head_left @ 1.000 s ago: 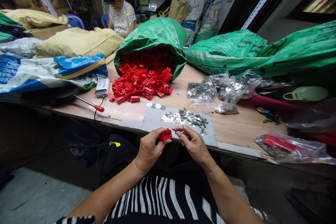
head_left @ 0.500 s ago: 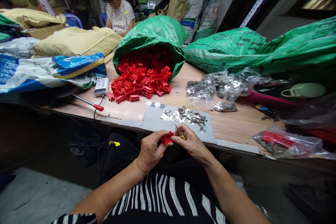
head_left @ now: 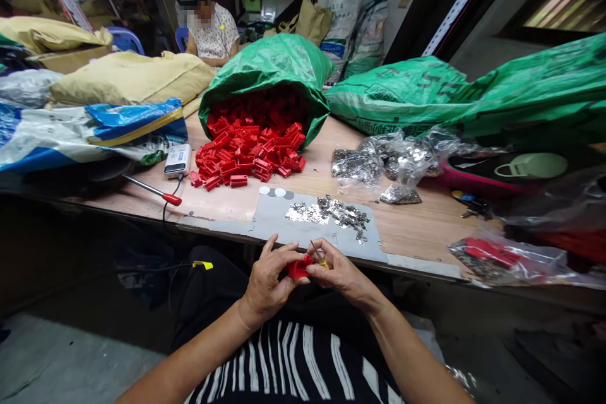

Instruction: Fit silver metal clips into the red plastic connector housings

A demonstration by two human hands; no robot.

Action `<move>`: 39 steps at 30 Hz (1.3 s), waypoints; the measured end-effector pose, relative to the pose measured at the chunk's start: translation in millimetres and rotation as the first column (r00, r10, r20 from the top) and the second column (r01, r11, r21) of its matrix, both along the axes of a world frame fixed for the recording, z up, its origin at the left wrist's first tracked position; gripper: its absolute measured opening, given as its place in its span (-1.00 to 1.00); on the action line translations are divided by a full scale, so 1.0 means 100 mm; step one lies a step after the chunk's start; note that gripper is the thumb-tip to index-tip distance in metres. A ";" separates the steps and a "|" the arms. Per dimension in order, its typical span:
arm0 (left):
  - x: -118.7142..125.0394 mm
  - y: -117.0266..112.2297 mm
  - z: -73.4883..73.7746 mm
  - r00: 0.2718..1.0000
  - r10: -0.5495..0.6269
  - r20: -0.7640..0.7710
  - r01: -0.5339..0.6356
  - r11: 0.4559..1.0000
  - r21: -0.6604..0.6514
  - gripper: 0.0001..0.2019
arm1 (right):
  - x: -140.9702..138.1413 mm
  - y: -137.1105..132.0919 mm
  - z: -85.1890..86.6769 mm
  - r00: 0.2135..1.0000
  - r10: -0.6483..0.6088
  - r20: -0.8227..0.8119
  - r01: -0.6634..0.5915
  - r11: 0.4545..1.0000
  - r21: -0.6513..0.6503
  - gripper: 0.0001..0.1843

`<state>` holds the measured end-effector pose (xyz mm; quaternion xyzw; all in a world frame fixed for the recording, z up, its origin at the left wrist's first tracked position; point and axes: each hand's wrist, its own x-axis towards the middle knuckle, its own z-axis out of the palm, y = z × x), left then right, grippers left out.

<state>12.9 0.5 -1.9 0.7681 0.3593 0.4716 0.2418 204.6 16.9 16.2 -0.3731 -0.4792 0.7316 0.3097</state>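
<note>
Between my hands, just in front of the table edge, is a small red plastic part. My left hand grips it between thumb and fingers, with one finger raised. My right hand holds a small screwdriver-like tool with a yellow handle and a thin metal shaft pointing up and left; its fingertips touch the red part's right side. Past my hands, small flat metal pieces lie scattered on a grey mat. What sits inside the red part is too small to make out.
Red parts spill from a green sack. Bags of metal pieces lie to the right, and a green sack lies behind them. A white power bank and a red-tipped rod are left. Across the table sits a person.
Both hands have moved slightly down in the view with the red part. A finger of my left hand has lifted. The whole scene has shifted a little left.
</note>
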 end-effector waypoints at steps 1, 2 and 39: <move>0.00 0.00 0.00 1.000 -0.016 0.015 0.016 1.000 -0.018 -0.66 | 0.01 0.00 0.01 1.000 0.001 -0.007 -0.001 1.000 -0.009 -0.53; 0.00 0.00 0.00 0.999 -0.032 0.035 0.033 0.999 -0.043 -0.66 | 0.02 -0.01 0.01 1.000 0.005 -0.015 -0.006 1.000 -0.019 -0.53; -0.07 0.14 -0.08 0.638 0.325 0.698 0.348 0.687 -0.638 -0.53 | 0.03 0.82 0.00 0.381 -0.557 0.738 -0.328 0.665 0.671 -0.94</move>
